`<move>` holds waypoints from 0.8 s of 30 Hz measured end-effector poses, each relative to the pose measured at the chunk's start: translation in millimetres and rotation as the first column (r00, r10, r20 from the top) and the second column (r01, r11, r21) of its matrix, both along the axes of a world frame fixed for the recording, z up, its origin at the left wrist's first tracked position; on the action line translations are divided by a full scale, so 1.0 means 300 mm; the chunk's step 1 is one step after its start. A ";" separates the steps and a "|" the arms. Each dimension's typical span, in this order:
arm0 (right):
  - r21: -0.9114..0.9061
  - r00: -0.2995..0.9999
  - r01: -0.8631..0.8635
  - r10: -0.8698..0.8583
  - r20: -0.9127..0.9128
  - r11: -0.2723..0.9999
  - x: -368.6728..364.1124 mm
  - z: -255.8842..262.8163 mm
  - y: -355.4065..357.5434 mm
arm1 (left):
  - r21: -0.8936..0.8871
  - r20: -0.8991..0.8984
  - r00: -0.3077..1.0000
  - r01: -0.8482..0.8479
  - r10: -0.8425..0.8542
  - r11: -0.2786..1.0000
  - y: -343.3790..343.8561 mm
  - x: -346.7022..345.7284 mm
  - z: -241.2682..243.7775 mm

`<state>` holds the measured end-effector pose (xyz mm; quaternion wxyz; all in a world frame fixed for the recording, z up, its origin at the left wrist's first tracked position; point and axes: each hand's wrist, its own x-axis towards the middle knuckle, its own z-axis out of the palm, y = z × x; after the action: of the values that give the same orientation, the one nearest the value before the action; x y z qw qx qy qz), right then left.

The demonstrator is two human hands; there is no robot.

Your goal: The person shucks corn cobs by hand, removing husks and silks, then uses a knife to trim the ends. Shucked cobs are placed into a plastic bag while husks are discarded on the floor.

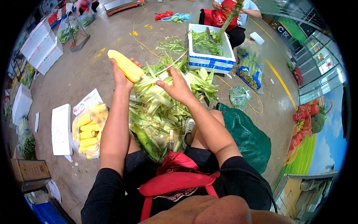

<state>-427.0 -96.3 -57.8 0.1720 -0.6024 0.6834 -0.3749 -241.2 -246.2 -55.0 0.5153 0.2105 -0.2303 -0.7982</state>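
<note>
A husked yellow ear of corn (127,66) rests in my left hand (122,74), its base to the upper left and its thinner end to the right. My right hand (177,85) has its thumb and fingers spread, apart from the ear, over a heap of pale green corn husks (159,102). Below that heap, an ear still in its green husk (145,141) lies near my left leg. A knife (170,140) with a light handle sits among the scraps between my knees. To my left, a clear plastic bag (91,130) holds several husked ears.
A green woven sack (246,137) stands against my right side. Ahead, a white foam box (211,60) holds leafy trimmings, with a co-worker (232,16) behind it. A white foam lid (61,130) lies left of the corn bag. A yellow cable (134,26) crosses the floor.
</note>
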 end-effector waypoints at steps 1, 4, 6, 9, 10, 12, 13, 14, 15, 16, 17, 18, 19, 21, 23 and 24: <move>0.033 0.978 -0.073 0.065 0.200 0.997 0.021 0.031 -0.005 | 0.008 0.043 0.998 0.036 -0.037 0.999 0.013 -0.021 -0.015; -0.109 0.917 -0.071 0.108 0.384 0.992 0.067 -0.003 -0.026 | -0.245 0.048 0.999 0.008 0.004 0.969 0.105 -0.123 -0.030; -0.131 0.849 -0.029 0.093 0.521 0.991 0.063 -0.026 -0.037 | -0.291 0.105 0.993 0.080 -0.051 0.953 0.149 -0.171 -0.033; -0.021 0.675 -0.010 0.022 0.737 1.000 0.074 -0.013 -0.034 | -0.401 0.270 0.957 0.209 -0.102 0.892 0.170 -0.167 -0.029; -0.045 0.727 -0.017 0.043 0.686 0.999 0.082 0.004 -0.031 | -0.405 0.358 0.929 0.243 -0.092 0.882 0.158 -0.148 -0.037; -0.141 0.812 0.002 0.081 0.578 0.990 0.101 0.011 -0.012 | -0.255 0.503 0.848 0.331 -0.168 0.908 0.164 -0.119 -0.026; -0.160 0.741 0.043 0.076 0.667 0.986 0.092 -0.012 -0.022 | -0.239 0.442 0.878 0.314 -0.185 0.919 0.168 -0.130 -0.029; -0.174 0.660 0.087 0.074 0.747 0.981 0.077 -0.054 -0.040 | -0.221 0.379 0.904 0.299 -0.200 0.928 0.175 -0.147 -0.031; -0.186 0.564 0.121 0.087 0.821 0.975 0.091 -0.049 -0.052 | -0.203 0.321 0.926 0.273 -0.200 0.940 0.173 -0.143 -0.036; -0.133 0.467 0.165 0.041 0.883 0.977 0.095 -0.032 -0.051 | -0.227 0.310 0.932 0.264 -0.187 0.938 0.162 -0.143 -0.047; -0.124 0.427 0.206 0.026 0.904 0.971 0.088 -0.035 -0.053 | -0.218 0.285 0.944 0.234 -0.168 0.947 0.154 -0.143 -0.055; -0.116 0.382 0.249 0.012 0.924 0.962 0.085 -0.018 -0.056 | -0.211 0.263 0.953 0.208 -0.150 0.955 0.146 -0.142 -0.058; -0.105 0.336 0.292 0.001 0.942 0.951 0.087 -0.002 -0.061 | -0.202 0.241 0.962 0.183 -0.132 0.962 0.139 -0.140 -0.062; -0.111 0.206 0.335 0.042 0.978 0.936 0.074 0.014 -0.074 | -0.130 0.111 0.984 0.156 -0.142 0.979 0.131 -0.136 -0.062; -0.170 0.159 0.308 0.125 0.979 0.936 0.037 0.009 -0.075 | -0.052 0.025 0.991 0.131 -0.130 0.990 0.123 -0.139 -0.053; -0.147 0.175 0.289 0.099 0.980 0.946 0.051 0.031 -0.068 | -0.005 0.012 0.994 0.112 -0.112 0.994 0.114 -0.126 -0.055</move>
<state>-411.7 -116.7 -48.7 0.4511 -0.1958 0.3845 -0.7812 -279.1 -212.0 -71.6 0.4692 0.2003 -0.2471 -0.8238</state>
